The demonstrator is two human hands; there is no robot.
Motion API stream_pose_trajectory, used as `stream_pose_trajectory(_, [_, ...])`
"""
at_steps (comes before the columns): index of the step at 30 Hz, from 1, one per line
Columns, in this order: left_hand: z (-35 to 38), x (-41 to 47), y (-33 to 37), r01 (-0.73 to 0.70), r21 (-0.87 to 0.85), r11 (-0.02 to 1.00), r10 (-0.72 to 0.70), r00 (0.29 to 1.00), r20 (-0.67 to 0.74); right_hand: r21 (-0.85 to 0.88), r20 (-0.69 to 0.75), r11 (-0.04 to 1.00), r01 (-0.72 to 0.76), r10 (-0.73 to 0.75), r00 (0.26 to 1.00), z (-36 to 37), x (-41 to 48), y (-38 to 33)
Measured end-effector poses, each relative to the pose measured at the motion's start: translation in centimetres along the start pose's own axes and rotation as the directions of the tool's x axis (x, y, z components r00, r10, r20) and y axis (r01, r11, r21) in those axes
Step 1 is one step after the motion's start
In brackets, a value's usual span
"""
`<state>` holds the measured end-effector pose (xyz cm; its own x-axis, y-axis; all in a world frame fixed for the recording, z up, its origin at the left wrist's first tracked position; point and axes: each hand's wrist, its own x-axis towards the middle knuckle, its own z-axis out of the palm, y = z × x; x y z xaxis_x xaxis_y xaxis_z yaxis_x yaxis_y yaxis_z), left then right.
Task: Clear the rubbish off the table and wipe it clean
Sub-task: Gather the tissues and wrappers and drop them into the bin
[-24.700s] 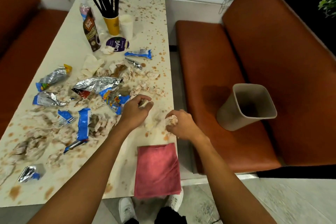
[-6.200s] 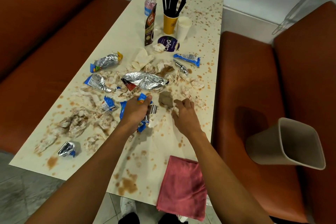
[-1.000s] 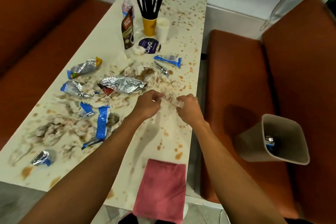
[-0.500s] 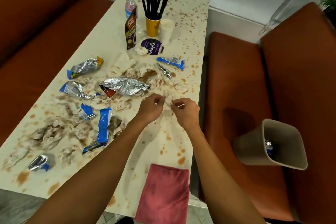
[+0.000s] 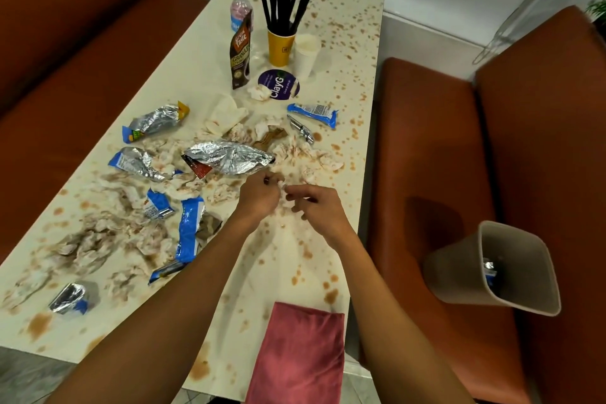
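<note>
A cream table (image 5: pixel 344 43) is spattered with brown stains and strewn with rubbish: foil wrappers (image 5: pixel 229 159), blue wrappers (image 5: pixel 188 229) and crumpled stained tissues (image 5: pixel 98 239). My left hand (image 5: pixel 259 195) and my right hand (image 5: pixel 316 207) meet at mid-table, fingers curled, pinching small scraps of tissue (image 5: pixel 281 185) between them. A folded pink cloth (image 5: pixel 298 354) lies at the near edge of the table. A beige bin (image 5: pixel 459 269) stands tilted on the right bench with wrappers inside.
At the far end stand a yellow cup (image 5: pixel 278 46) of black straws, a white cup (image 5: pixel 306 51), a brown granules pouch (image 5: pixel 241 56), a small bottle (image 5: pixel 239 10) and a purple lid (image 5: pixel 278 84). Orange benches (image 5: pixel 426 147) flank the table.
Both hands slid slightly away from me and closed together over the tissue scraps. The view shifted a little; rubbish and bin stay where they were.
</note>
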<state>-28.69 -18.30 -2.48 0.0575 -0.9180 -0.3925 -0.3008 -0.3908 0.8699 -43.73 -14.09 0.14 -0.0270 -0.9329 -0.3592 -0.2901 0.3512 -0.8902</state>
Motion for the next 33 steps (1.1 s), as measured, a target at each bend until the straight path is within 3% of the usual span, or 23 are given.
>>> stream_pose_trajectory(2, [-0.1,0.2,-0.2,-0.006,0.008,1.0,0.006,1.0,-0.002,-0.069,-0.081,0.998,-0.005,0.0,0.997,-0.5,0.9,-0.1])
stream_pose_trajectory(6, [-0.5,0.4,-0.2,0.008,-0.019,1.0,-0.008,1.0,-0.002,-0.403,-0.221,0.915,0.036,-0.135,0.966,-1.0,3.4,0.6])
stream_pose_trajectory(11, [-0.8,0.5,-0.2,0.062,-0.064,0.996,-0.061,0.998,0.019,-0.696,-0.049,0.714,0.079,-0.158,0.986,-0.8,5.6,1.0])
stream_pose_trajectory(15, [-0.8,0.7,0.0,0.081,-0.032,0.996,-0.081,0.997,0.019,-0.779,0.001,0.618,0.106,-0.167,0.986,-0.4,5.9,1.5])
stream_pose_trajectory(20, [-0.7,0.7,0.3,0.092,-0.069,0.993,-0.088,0.995,0.051,-0.713,-0.02,0.69,0.123,-0.196,0.98,-0.6,5.4,1.9])
stream_pose_trajectory(23, [-0.1,0.9,0.7,0.12,-0.139,0.983,-0.111,0.991,0.071,-0.543,-0.125,0.833,0.103,-0.202,0.971,-0.5,4.5,1.3])
stream_pose_trajectory(27, [0.9,1.4,1.2,0.156,-0.186,0.97,-0.146,0.987,0.066,-0.287,-0.241,0.947,0.146,-0.219,0.946,0.7,3.0,0.2])
stream_pose_trajectory(30, [1.5,1.3,1.7,0.165,-0.193,0.967,-0.159,0.986,0.044,-0.162,-0.241,0.973,0.164,-0.201,0.949,1.8,2.3,0.0])
stream_pose_trajectory(33, [1.7,1.3,2.1,0.172,-0.213,0.962,-0.167,0.985,0.04,-0.217,-0.157,0.959,0.181,-0.217,0.963,2.4,1.8,0.1])
